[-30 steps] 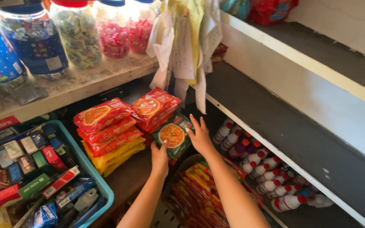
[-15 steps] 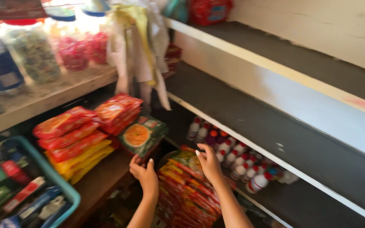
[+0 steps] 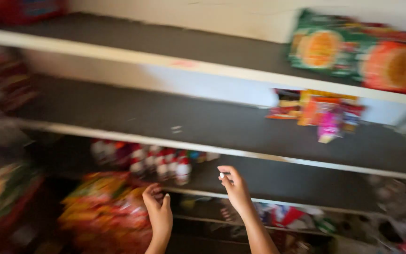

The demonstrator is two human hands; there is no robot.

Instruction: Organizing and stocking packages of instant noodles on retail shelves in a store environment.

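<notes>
Both hands hang empty, each grip released. The left hand (image 3: 158, 214) is beside the snack packets (image 3: 106, 207). The right hand (image 3: 234, 188) is near the small bottles (image 3: 158, 162) on the shelf (image 3: 278, 178).

Shelves (image 3: 203, 124): we see matt dark tops, pale painted edges.
Packets (image 3: 109, 207): we see glossy plastic film.
Bottles (image 3: 165, 162): we see smooth plastic; blurred.
Hands (image 3: 160, 214): bare skin.

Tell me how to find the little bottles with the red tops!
Look at the long dark shelves with white front edges, and find the low one just above the two hands. The small bottles stand crowded at its left end, up and left of the left hand. They are upright with red and white on them, while the blurry orange-red packets below are piled up.
</notes>
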